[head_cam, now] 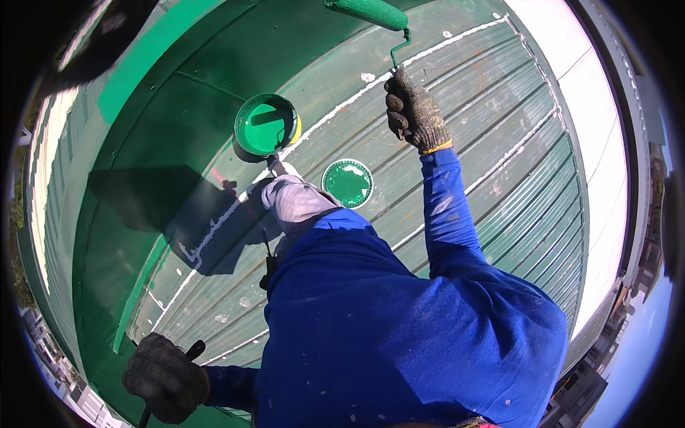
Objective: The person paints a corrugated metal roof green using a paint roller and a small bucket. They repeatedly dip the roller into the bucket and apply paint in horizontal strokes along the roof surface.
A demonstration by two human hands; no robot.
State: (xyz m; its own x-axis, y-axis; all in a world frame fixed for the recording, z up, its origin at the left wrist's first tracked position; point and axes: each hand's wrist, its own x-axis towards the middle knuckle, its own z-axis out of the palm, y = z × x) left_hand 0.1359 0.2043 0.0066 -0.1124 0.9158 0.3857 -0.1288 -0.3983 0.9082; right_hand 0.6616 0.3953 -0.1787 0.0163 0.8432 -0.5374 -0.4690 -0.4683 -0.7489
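Observation:
My right hand (pixel 417 112), in a worn knit work glove, is closed around the grip of a paint roller. Its wire frame and green-coated roller sleeve (pixel 369 13) extend past my fist to the top of the view. Down at the lower left, my gloved left hand (pixel 166 379) is clenched on a black rod or strap (pixel 196 350), whose ends stick out on both sides; what it belongs to is hidden. Between my hands and near my foot, a round bucket (pixel 259 131) contains bright green paint. Beside my leg lies a paint-smeared round lid (pixel 347 183).
Underfoot is a ribbed green metal roof (pixel 406 176) with white sealant lines (pixel 342 107). Along the left runs a sunken green gutter-like channel (pixel 139 144), partly in my shadow. A white surface (pixel 594 107) borders the right side, and buildings (pixel 580 401) appear beyond the edge.

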